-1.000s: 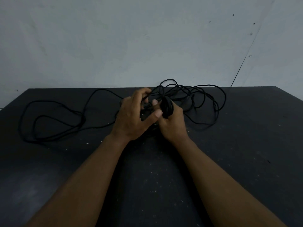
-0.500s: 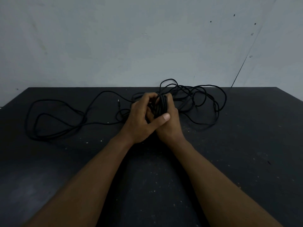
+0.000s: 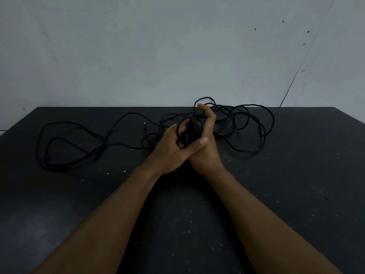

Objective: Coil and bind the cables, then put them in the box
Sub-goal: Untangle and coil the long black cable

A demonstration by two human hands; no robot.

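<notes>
Grips the coil point(image 3: 190, 131) of black cable in the left hand point(image 3: 169, 153), fingers curled round its left side and thumb laid across the front, nail up, reaching onto the right hand point(image 3: 206, 155). Props the coil's right side against the right palm, with the right fingers point(image 3: 206, 115) raised almost straight, only the tips bent, standing past the top of the coil; cannot tell where the right thumb lies. Presses the heels of both hands together, coil upright between them, over the far half of the black table point(image 3: 296, 184); cannot tell whether the hands rest on it. Trails loose cable point(image 3: 98, 150) from the coil in wide loops flat across the table to the left. Backs onto a tangle point(image 3: 233, 119) of further loops just behind and to the right of the right hand, near the table's far edge below the grey wall point(image 3: 177, 56). Shows a small plug end point(image 3: 145, 126) lying left of the coil, apart from both hands.
</notes>
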